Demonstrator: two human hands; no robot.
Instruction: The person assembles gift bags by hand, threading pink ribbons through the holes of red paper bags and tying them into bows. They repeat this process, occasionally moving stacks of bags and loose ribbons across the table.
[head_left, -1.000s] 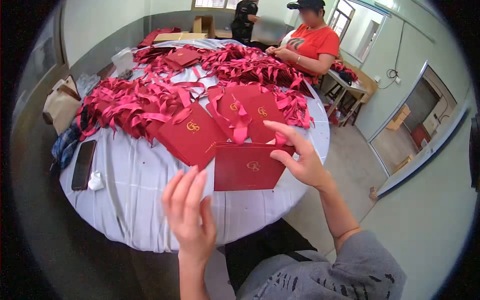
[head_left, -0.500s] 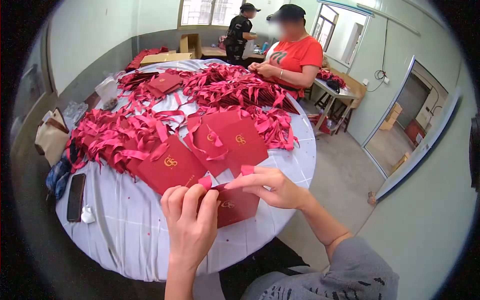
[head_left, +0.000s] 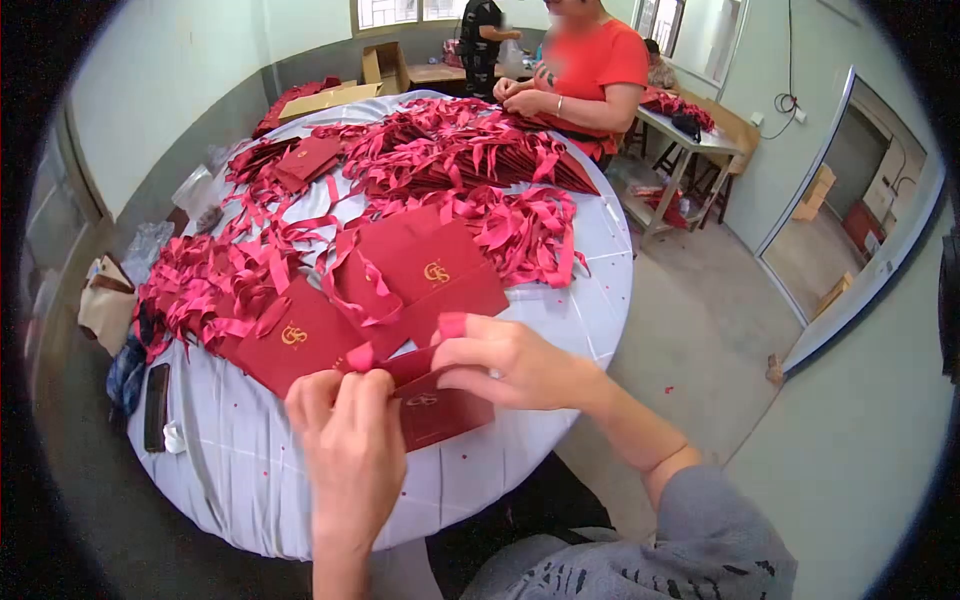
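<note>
Step in hand, as judged: ribbon ends being worked at the mouth of a bag; best done with a pinch close to each ribbon tip, the paper's top edge braced by the spare fingers, and an even pull on both sides so as not to crease or tear the paper.
Phone: lay dark and flat near the left edge of the white-clothed table, well apart from the hands.
Loose ribbons: heaped pink-red, behind and left of the hands.
Flat bags: lay gold mark up, just behind the held one.
Left hand: seen from the back, closed tight; fingers curled over the bag's left top corner, with the left ribbon end poking up above the knuckles.
Small red bag: held between both hands over the table's near rim, gold mark up; whether touching the cloth could not be told.
Right hand: fingers narrow, thumb and forefinger pinched at the right ribbon end, the others pressed along the bag's top edge.
Co-worker: sat at the far side in an orange top, own hands among ribbons.
</note>
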